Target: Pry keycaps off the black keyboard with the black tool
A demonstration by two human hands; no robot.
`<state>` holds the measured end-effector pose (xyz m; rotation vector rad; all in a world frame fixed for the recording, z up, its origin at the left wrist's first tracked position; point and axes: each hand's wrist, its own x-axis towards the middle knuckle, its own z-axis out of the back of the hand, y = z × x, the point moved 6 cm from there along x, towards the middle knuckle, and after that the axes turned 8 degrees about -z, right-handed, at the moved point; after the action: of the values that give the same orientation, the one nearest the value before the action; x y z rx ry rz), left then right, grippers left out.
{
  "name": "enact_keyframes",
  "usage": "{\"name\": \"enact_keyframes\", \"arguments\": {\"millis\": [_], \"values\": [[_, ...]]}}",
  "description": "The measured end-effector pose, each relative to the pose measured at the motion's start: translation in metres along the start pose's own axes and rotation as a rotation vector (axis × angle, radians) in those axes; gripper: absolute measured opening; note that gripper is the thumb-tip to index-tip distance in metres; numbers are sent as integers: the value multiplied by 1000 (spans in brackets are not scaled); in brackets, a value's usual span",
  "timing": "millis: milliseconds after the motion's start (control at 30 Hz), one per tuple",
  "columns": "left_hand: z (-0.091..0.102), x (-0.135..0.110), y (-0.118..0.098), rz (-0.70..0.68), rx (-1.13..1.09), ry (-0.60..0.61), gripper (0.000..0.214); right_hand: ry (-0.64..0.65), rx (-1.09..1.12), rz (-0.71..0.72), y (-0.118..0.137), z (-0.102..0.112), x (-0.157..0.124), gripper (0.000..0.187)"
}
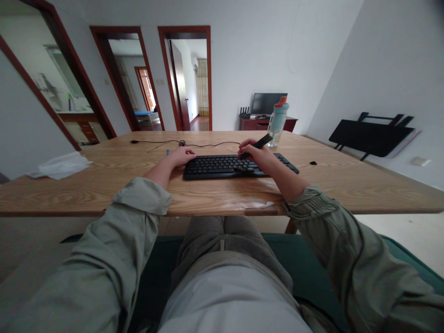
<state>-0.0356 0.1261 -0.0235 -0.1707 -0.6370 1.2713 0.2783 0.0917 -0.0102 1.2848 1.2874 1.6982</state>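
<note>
A black keyboard [222, 165] lies on the wooden table [104, 185] in front of me. My left hand [181, 156] rests closed at the keyboard's left end, holding its edge. My right hand [258, 156] is over the keyboard's right half, gripping a dark pen-like tool [258, 144] whose tip points down at the keys.
A teal water bottle with a red cap [278, 121] stands behind the keyboard. A thin black cable [180, 143] runs across the far side. White cloth [60, 165] lies at the left. A small black piece [313, 163] sits to the right. A folded black table [373, 136] leans on the wall.
</note>
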Motion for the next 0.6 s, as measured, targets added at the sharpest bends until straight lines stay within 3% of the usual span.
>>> {"name": "enact_keyframes", "arguments": {"millis": [167, 400, 600], "values": [[-1, 3, 4, -11, 8, 8, 30, 30, 67, -85, -6, 1, 0, 21], [1, 2, -2, 11, 28, 20, 24, 58, 13, -48, -3, -1, -2, 15], [0, 4, 0, -18, 27, 19, 22, 111, -264, -137, -8, -11, -8, 13]]}}
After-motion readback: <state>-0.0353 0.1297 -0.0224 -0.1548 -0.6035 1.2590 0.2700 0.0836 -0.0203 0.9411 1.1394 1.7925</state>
